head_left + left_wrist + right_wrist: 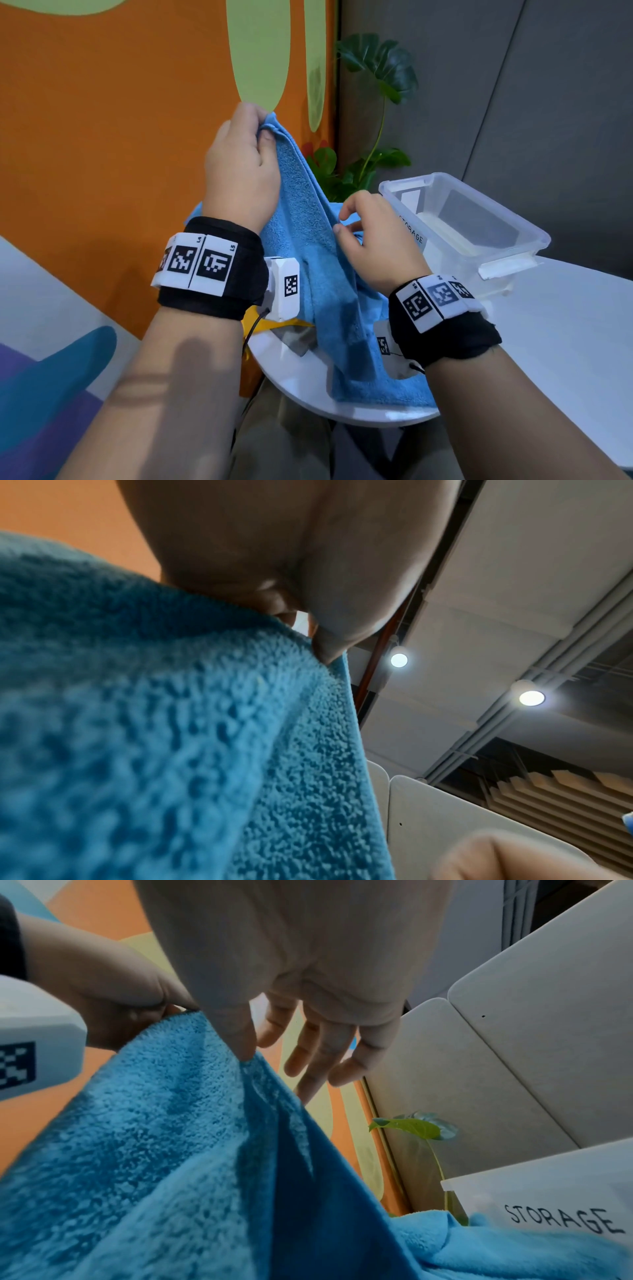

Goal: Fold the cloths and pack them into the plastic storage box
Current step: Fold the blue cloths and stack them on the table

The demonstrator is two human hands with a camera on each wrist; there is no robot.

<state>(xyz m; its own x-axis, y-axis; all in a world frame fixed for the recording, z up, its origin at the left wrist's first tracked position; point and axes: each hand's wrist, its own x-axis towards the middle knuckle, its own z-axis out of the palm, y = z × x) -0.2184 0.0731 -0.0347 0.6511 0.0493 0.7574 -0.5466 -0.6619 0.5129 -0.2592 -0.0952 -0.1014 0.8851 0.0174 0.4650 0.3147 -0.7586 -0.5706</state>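
Observation:
A blue terry cloth point(308, 240) hangs from my left hand point(265, 128), which pinches its top corner high above the white table point(301, 380). The cloth's lower end trails on the tabletop. In the left wrist view the cloth point(171, 737) is gripped between thumb and fingers of the left hand point(308, 631). My right hand point(342, 219) is lower, at the cloth's right edge. Its thumb tip point(245, 1050) touches a fold of the cloth point(171, 1150) while the other fingers hang spread and relaxed. The clear plastic storage box point(527, 236), labelled STORAGE point(561, 1221), stands just right of that hand.
A yellow cloth point(255, 320) and a grey one point(296, 339) lie on the table beneath the blue cloth. Lighter blue fabric point(514, 1253) lies by the box front. A potted plant point(376, 72) stands behind, against an orange wall point(102, 137) and grey panels.

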